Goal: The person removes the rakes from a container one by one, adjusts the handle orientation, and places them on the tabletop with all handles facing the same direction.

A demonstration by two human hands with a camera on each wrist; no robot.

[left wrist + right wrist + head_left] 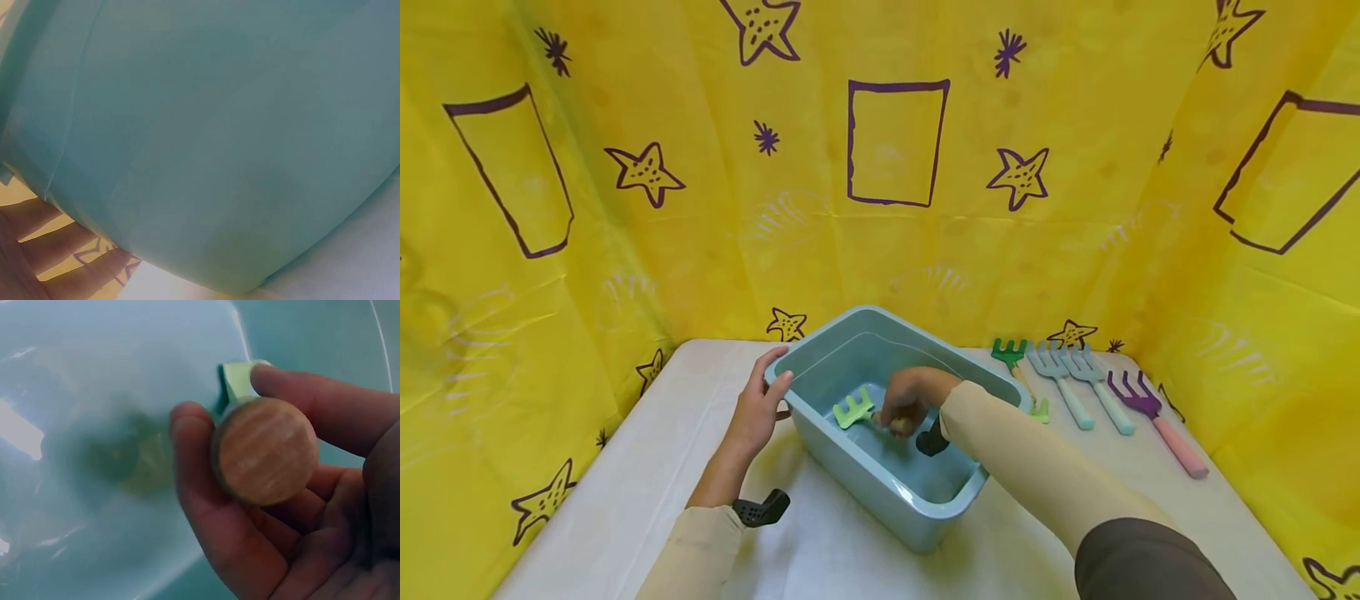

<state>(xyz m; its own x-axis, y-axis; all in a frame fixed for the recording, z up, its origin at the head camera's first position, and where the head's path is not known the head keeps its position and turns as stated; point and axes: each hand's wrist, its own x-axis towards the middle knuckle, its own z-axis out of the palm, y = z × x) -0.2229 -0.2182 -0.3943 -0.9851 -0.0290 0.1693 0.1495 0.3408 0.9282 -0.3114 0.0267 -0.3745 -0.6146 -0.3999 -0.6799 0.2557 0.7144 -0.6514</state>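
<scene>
Inside the teal bin (850, 462) on the tabletop (647, 467), the right hand (908, 398) is holding a light green rake (853, 409), fingers (206, 506) curled around its round wooden handle end (only the right wrist view shows this), while the left hand (758, 410) is gripping the bin's rim.

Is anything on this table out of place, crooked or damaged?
Nothing looks damaged or spilled. The blue bin sits askew on the table, held at its rim by the left hand. The right hand holds a light green rake inside it, while the other garden forks lie in a row.
</scene>
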